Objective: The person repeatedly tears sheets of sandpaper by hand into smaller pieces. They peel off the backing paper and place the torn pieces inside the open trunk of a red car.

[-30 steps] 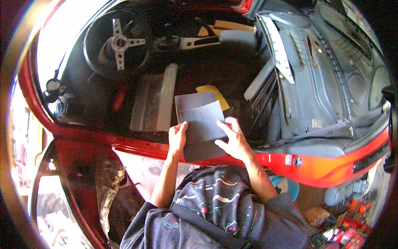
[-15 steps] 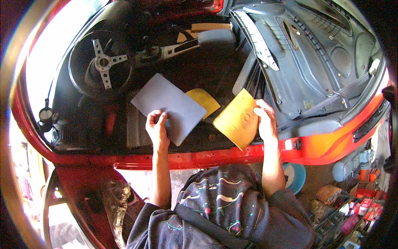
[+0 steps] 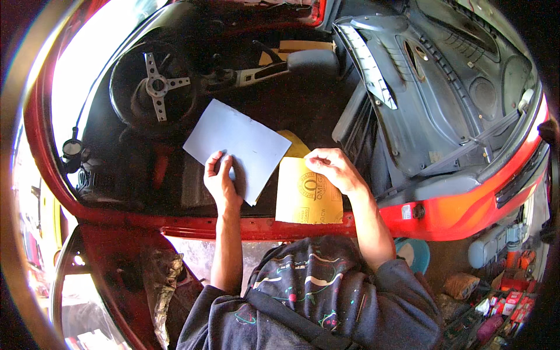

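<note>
Through the head view, I see my left hand [image 3: 223, 179] pinching the blue-grey sheet [image 3: 240, 137] by its lower-left edge, over the dark car interior. My right hand [image 3: 335, 168] pinches the yellow sheet [image 3: 309, 195] near its upper-right corner, before the red sill [image 3: 251, 231]; another yellow piece [image 3: 298, 146] is partly hidden behind. I judge both held sheets light, bendable, easily creased, probably gritty; edges suit a thumb-and-finger grip.

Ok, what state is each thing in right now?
Blue-grey sheet, nearly flat, held in the left hand
Yellow sheet, printed side showing, held near its top by the right hand
Second yellow sheet, partly hidden
Car door, open
Steering wheel, mounted
Blue bucket, open-topped, partly hidden
</note>
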Demonstrator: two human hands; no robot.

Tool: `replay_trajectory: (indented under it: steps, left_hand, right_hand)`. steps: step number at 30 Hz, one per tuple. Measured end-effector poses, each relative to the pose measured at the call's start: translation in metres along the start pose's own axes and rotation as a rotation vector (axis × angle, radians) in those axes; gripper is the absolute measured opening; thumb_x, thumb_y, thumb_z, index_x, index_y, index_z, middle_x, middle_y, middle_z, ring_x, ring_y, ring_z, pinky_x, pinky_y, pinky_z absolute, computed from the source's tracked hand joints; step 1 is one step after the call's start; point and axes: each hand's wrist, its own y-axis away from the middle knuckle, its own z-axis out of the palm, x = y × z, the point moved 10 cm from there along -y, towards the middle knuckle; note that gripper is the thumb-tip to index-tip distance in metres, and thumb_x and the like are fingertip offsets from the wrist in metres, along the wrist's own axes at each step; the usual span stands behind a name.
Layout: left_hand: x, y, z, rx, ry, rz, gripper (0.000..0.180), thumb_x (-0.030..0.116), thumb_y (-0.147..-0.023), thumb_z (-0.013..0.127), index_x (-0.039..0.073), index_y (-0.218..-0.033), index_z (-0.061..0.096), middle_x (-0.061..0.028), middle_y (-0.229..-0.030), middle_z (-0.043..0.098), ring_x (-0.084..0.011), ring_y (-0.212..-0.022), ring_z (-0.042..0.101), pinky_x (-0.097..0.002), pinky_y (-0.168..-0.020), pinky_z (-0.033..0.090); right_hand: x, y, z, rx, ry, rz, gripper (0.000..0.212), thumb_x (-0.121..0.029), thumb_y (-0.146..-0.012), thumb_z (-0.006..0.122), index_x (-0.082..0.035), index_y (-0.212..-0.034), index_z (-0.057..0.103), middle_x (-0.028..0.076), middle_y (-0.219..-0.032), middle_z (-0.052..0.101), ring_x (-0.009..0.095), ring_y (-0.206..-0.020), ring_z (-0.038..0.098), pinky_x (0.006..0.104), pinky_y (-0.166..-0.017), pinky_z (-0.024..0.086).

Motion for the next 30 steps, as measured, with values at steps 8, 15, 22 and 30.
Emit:
replay_trajectory:
  steps: [8, 15, 22, 30]
  left_hand:
    - [0.010, 0.016, 0.001, -0.048, -0.170, 0.061, 0.022, 0.001, -0.074, 0.066, 0.005, -0.094, 0.058, -0.0024, -0.093, 0.057, -0.0111, -0.086, 0.051, -0.0249, -0.080, 0.041]
    - [0.038, 0.028, 0.010, -0.103, -0.333, 0.272, 0.037, 0.002, -0.065, 0.074, 0.003, -0.099, 0.057, -0.0039, -0.098, 0.056, -0.0140, -0.087, 0.052, -0.0262, -0.080, 0.042]
    - [0.029, 0.026, 0.004, -0.100, -0.369, 0.207, 0.044, 0.001, -0.065, 0.074, 0.002, -0.106, 0.058, -0.0067, -0.099, 0.059, -0.0152, -0.087, 0.055, -0.0272, -0.079, 0.045]
    - [0.030, 0.036, 0.004, -0.090, -0.298, 0.221, 0.047, -0.003, -0.065, 0.072, 0.002, -0.109, 0.057, -0.0090, -0.101, 0.060, -0.0164, -0.086, 0.057, -0.0275, -0.077, 0.048]
  right_hand:
    - [0.006, -0.004, 0.002, 0.025, 0.141, -0.018, 0.019, -0.017, -0.083, 0.059, 0.002, -0.082, 0.061, -0.001, -0.067, 0.056, 0.005, -0.064, 0.047, 0.0224, -0.059, 0.039]
    - [0.021, -0.006, 0.012, -0.012, 0.284, 0.100, 0.026, -0.024, -0.079, 0.066, 0.001, -0.075, 0.062, 0.005, -0.061, 0.056, 0.009, -0.059, 0.047, 0.0272, -0.055, 0.040]
    - [0.009, -0.001, 0.015, 0.069, 0.301, 0.046, 0.024, -0.023, -0.080, 0.065, 0.001, -0.076, 0.064, 0.007, -0.061, 0.060, 0.010, -0.057, 0.051, 0.0259, -0.053, 0.042]
    - [-0.011, 0.007, 0.004, 0.188, 0.326, -0.103, 0.024, -0.021, -0.079, 0.063, 0.002, -0.074, 0.064, 0.006, -0.049, 0.052, 0.008, -0.046, 0.043, 0.0266, -0.044, 0.033]
